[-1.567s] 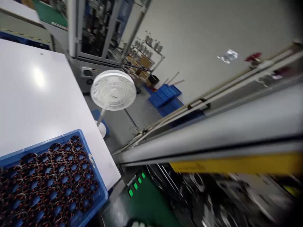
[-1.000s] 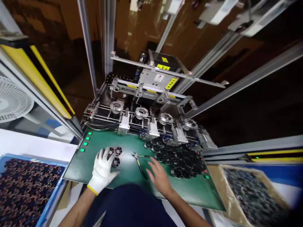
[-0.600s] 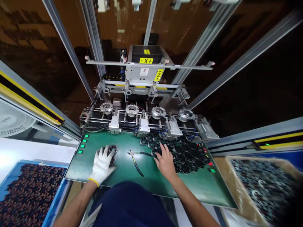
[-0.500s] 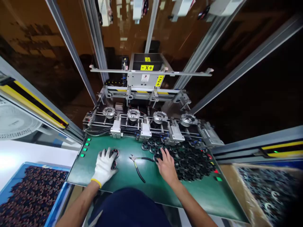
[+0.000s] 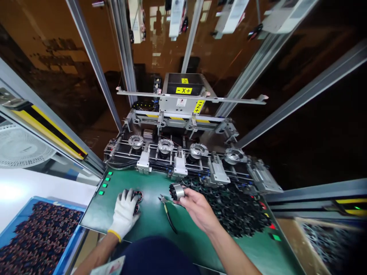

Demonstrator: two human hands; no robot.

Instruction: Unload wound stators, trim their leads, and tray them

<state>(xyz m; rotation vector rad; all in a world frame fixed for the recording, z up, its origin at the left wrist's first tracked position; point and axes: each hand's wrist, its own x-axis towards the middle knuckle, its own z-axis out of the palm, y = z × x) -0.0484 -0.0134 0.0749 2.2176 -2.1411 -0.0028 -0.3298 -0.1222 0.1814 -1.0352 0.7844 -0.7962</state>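
My left hand, in a white glove with a yellow cuff, rests low on the green mat. Its fingers curl against two small motor stators with reddish windings, which they partly cover. My bare right hand is raised over the mat and pinches a stator core with a silvery outer ring and black teeth. It holds the core on its side, teeth facing left. Diagonal cutters lie between my hands, their jaws pointing away from me; one handle is partly behind my right hand.
A heap of black stator cores covers the mat's right side. Behind the green mat stands a winding machine with several round metal holders. A blue tray of reddish-wound parts is at left; a box of metal parts at right.
My right hand has picked the stator core up from the heap's left edge and brought it up and leftward. My left hand stays by the wound stators. The view has shifted slightly.
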